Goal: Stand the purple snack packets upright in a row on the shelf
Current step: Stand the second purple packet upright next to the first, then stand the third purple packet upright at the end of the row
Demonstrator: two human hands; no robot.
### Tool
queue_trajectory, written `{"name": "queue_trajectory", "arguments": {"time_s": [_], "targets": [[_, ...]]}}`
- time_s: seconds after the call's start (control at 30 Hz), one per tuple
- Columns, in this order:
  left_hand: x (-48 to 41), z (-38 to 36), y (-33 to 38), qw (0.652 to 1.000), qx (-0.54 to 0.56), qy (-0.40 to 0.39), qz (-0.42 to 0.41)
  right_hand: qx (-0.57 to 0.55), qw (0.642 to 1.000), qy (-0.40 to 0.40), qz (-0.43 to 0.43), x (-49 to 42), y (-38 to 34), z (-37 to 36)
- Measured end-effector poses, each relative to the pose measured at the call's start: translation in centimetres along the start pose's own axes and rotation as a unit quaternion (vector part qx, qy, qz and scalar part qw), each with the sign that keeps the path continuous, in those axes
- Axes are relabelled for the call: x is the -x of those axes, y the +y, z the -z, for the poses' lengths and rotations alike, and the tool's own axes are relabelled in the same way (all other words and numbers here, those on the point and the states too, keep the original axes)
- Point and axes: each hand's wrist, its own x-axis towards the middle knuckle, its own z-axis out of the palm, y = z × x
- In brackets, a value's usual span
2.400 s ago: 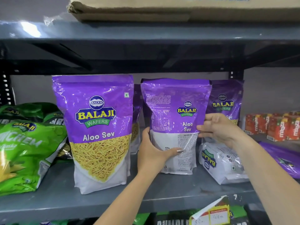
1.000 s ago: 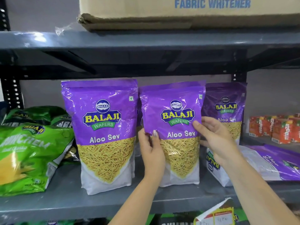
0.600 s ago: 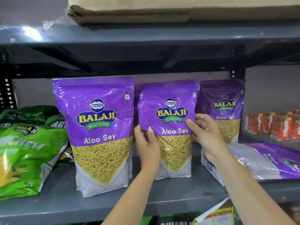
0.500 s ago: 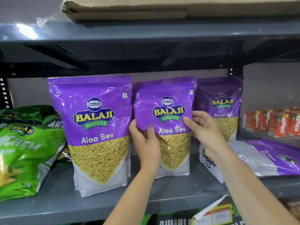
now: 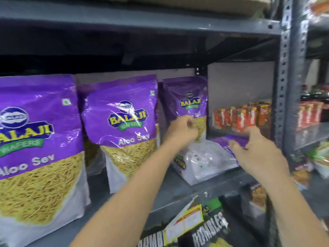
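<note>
While three purple Balaji Aloo Sev packets stand upright on the grey metal shelf [image 5: 170, 191], a fourth lies flat at the right end of the row. The head view is blurred, so fine detail is soft. The left packet [image 5: 37, 148] is nearest the camera and partly cut off by the frame edge; the middle packet [image 5: 122, 129] stands just to its right, set a little further back, with other purple packets partly hidden behind the gap between them. The back packet [image 5: 187, 102] stands deeper on the shelf, near the rear wall. The lying packet [image 5: 204, 159] rests on its side in front of that one, its clear and white bottom toward the camera and its purple top pointing right.

The left hand [image 5: 181, 132] is curled into a loose fist in front of the lower part of the back packet, just above the lying packet; whether it pinches anything cannot be told through the blur. The right hand [image 5: 256, 154] is spread loose over the purple end of the lying packet, fingers bent and grasping nothing. Behind it a row of red juice cartons [image 5: 240, 118] sits at the back of the shelf, beside the perforated upright post [image 5: 288, 72]. Below the shelf edge hangs a yellow price tag [image 5: 188, 218] over dark snack bags [image 5: 208, 230].
</note>
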Motion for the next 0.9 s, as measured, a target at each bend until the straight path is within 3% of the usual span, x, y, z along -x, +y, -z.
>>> {"name": "queue_trajectory", "arguments": {"time_s": [0.1,0.17,0.27,0.43,0.53,0.73,0.9], "targets": [[-2.8,-1.5,0.0,0.986,-0.113,-0.107,0.063,0.024,0.998,-0.049,-0.008,0.3,0.8,-1.3],[-2.7,-2.1,0.2,0.956,-0.175,-0.219,0.089,-0.007,0.998,-0.064,-0.007,0.3,0.7,-2.3],[-1.9,-2.8,0.7,0.932,-0.175,-0.289,0.128,-0.026,0.998,-0.05,-0.013,0.2,0.5,-3.3],[-1.3,-3.0,0.3,0.962,-0.136,-0.198,0.126,-0.052,0.999,-0.016,0.003,0.6,1.2,-3.8],[0.0,-2.5,0.2,0.976,-0.011,-0.151,0.159,-0.104,0.994,0.001,0.027,0.7,1.7,-3.8],[3.4,-2.8,0.8,0.975,0.188,-0.018,0.117,-0.225,0.965,0.089,0.099,-0.5,1.5,-3.3],[4.4,-3.2,0.5,0.943,0.317,0.066,0.079,-0.342,0.931,-0.01,0.128,-3.4,2.0,-5.1]]}}
